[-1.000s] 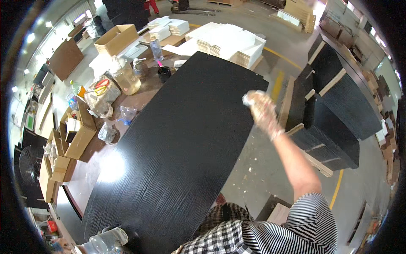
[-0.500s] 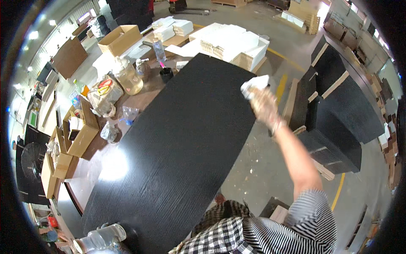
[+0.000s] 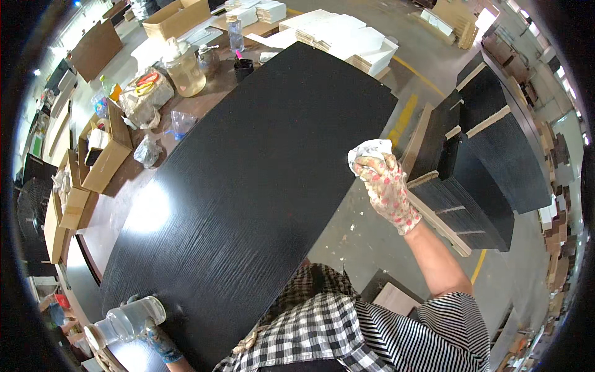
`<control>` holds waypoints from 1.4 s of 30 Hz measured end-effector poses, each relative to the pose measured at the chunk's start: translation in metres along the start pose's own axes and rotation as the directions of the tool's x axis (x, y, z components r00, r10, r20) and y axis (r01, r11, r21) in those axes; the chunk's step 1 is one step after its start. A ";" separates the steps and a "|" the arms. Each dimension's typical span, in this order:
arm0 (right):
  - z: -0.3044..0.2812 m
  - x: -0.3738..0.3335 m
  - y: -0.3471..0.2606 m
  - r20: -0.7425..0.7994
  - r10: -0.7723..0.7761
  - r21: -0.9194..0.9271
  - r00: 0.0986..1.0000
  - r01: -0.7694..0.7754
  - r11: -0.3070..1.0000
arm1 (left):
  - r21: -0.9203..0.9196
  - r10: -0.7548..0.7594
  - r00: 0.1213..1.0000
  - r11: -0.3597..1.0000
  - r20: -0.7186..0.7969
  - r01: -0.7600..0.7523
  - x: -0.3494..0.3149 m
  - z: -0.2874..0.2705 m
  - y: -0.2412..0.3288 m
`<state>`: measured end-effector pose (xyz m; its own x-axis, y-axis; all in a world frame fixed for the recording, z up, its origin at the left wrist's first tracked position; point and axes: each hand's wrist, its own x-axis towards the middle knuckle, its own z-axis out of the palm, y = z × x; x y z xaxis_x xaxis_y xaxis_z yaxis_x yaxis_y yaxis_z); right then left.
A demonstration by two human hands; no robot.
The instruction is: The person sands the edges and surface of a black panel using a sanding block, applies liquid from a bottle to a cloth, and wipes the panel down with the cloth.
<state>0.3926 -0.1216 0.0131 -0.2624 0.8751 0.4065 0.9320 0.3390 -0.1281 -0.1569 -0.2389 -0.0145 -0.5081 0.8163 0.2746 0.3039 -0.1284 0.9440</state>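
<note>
A long black wood-grain panel (image 3: 260, 161) lies across the table in front of me. My right hand (image 3: 387, 189), in a pale glove with red spots, is closed on a crumpled white cloth (image 3: 370, 152) at the panel's right long edge. At the lower left, my left hand (image 3: 159, 340) in a dark blue patterned glove is wrapped round a clear bottle (image 3: 133, 319). The bottle is tilted on its side over the near end of the panel, and liquid seems to be in it. Some of the left fingers are hidden behind the bottle.
Along the table's left side stand a pump jug (image 3: 185, 71), a black cup (image 3: 243, 68), a wrapped bundle (image 3: 145, 99) and a cardboard box (image 3: 106, 149). White boards (image 3: 341, 34) are stacked beyond the panel. More black panels (image 3: 474, 180) stand on the right.
My right hand has drawn the cloth back toward me along the panel's right edge. The left hand with the bottle has come further into view, as the whole view shifted.
</note>
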 end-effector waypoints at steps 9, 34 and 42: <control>0.008 -0.005 0.018 -0.054 0.153 -0.062 0.987 -0.156 0.986 | -0.037 -0.023 1.000 0.999 0.016 0.023 -0.009 -0.003 0.001; 0.054 -0.098 -0.123 -0.130 0.182 0.146 0.975 -0.163 0.976 | -0.132 0.059 0.997 0.990 0.046 -0.052 -0.009 -0.006 -0.019; -0.054 0.043 -0.096 0.414 0.244 0.834 0.877 -0.473 0.286 | -0.109 -0.135 0.990 0.985 -0.036 0.131 -0.008 -0.010 0.008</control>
<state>0.3053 -0.1356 0.0921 -0.1061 0.9932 -0.0487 0.1822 -0.0287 -0.9828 -0.1587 -0.2520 -0.0073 -0.5729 0.8057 0.1505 0.1448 -0.0812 0.9861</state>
